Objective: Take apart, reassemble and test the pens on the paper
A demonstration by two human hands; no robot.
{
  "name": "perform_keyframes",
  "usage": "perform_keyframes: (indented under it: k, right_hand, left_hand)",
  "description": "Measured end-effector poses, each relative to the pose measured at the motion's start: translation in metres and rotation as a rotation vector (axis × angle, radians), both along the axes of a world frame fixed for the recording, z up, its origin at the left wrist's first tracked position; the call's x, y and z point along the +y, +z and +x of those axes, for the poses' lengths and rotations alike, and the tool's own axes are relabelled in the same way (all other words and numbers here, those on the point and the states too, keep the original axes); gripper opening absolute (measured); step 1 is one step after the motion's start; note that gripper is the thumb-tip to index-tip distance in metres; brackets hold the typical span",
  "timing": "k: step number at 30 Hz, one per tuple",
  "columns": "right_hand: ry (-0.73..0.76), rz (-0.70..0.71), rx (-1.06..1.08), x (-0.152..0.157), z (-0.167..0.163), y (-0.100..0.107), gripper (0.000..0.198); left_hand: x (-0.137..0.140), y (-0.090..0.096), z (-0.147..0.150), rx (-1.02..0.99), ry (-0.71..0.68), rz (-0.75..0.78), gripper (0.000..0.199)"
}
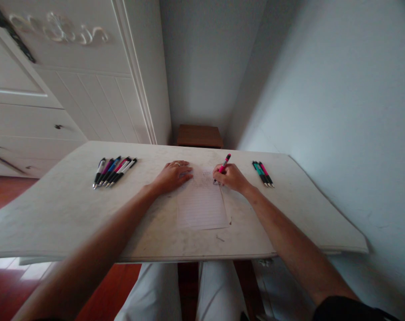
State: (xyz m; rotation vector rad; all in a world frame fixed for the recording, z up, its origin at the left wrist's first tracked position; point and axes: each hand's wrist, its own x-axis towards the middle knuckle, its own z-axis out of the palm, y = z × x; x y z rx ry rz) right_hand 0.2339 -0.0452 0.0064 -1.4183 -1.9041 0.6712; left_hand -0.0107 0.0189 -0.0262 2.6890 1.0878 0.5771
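A lined sheet of paper (202,207) lies on the white table, with handwriting across its upper part and bare lines below. My right hand (234,177) is closed around a pink pen (224,164), whose dark tip meets the paper near its right edge. My left hand (173,175) rests flat on the sheet's upper left side, fingers stretched out and a ring on one of them. Left of that hand lies a row of several pens (113,171) in white, purple, blue, pink and black. Three more pens (263,174), green and pink, lie right of my right hand.
The white table (149,236) has its front edge just above my legs. A white cabinet (102,89) with drawers stands at the left, and a pale wall (349,116) runs along the right. Behind the table is a brown wooden piece of furniture (199,136).
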Motion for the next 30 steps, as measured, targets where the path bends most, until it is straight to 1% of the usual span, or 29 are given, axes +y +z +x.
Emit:
perform_keyframes:
  k: [4, 11, 15, 30]
  right_hand:
    - [-0.018, 0.001, -0.025, 0.0001, 0.0010, 0.0012, 0.018]
    - [-0.130, 0.074, -0.133, 0.0010, 0.0032, 0.0024, 0.021]
    - [-0.125, 0.099, -0.120, 0.0016, 0.0029, 0.0007, 0.019]
    - [-0.091, 0.046, 0.008, 0.0027, 0.0014, -0.0052, 0.018]
  left_hand:
    - [0.0000, 0.0000, 0.0003, 0.003, 0.006, -0.003, 0.042]
    - [-0.0002, 0.0002, -0.0002, 0.010, -0.006, 0.004, 0.043]
    - [-0.0003, -0.0002, -0.0004, 0.010, -0.006, 0.005, 0.043]
    - [-0.0005, 0.0011, -0.0001, 0.033, -0.010, 0.013, 0.044]
